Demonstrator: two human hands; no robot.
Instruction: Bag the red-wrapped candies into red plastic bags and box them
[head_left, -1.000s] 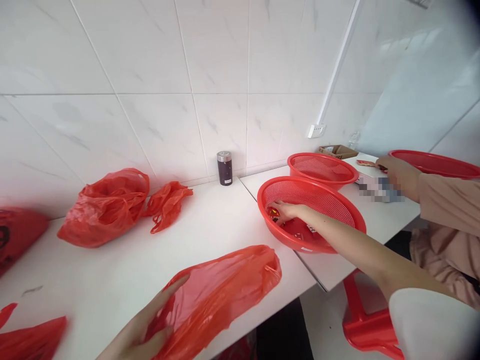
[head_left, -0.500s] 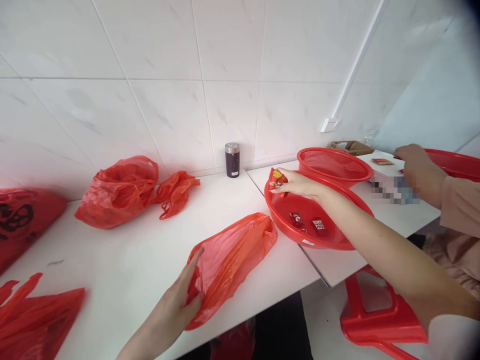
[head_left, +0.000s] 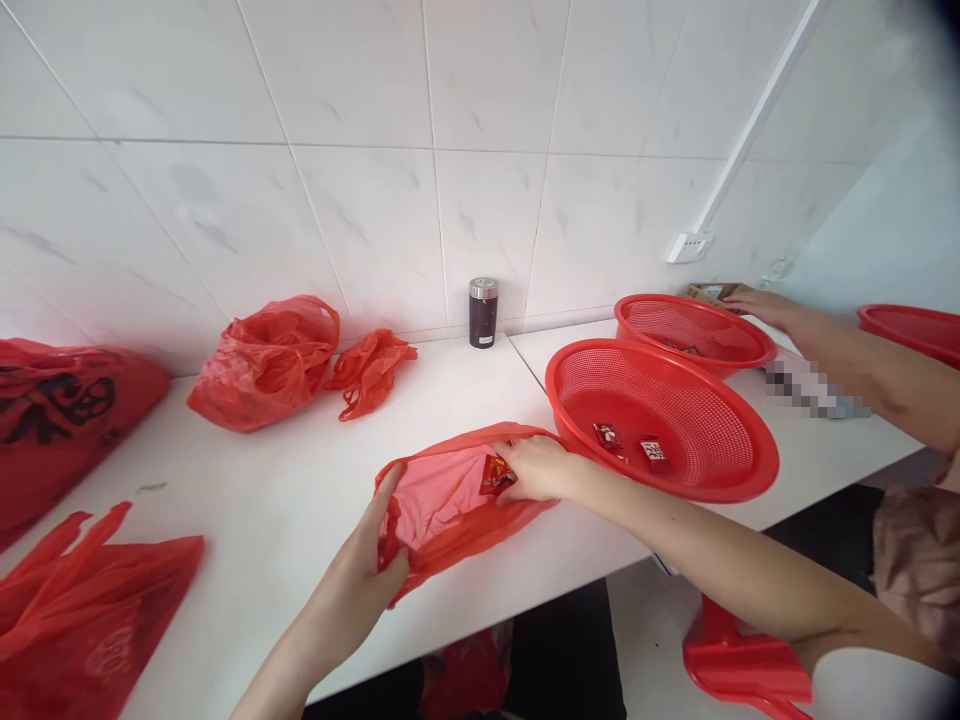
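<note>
A thin red plastic bag [head_left: 457, 545] lies on its side on the white table, its mouth spread wide. My left hand [head_left: 356, 565] holds the near left rim of the mouth, fingers and thumb apart along the edge. Inside the opening, at the bag's right side, my right hand [head_left: 536, 468] grips a small red and yellow packet [head_left: 496, 476]. Just right of the bag stands a red perforated basket [head_left: 739, 440], with small red packets [head_left: 654, 451] on its bottom.
A second red basket [head_left: 750, 340] stands behind the first. By the wall are a dark tumbler [head_left: 483, 318] and crumpled red bags [head_left: 262, 365]. More red bags [head_left: 82, 400] lie left. A co-worker's arm [head_left: 862, 350] reaches toward a cardboard box [head_left: 709, 290].
My right hand has carried the packet from above the basket leftward into the bag. The bag's mouth is wider. The co-worker's arm has reached farther toward the box.
</note>
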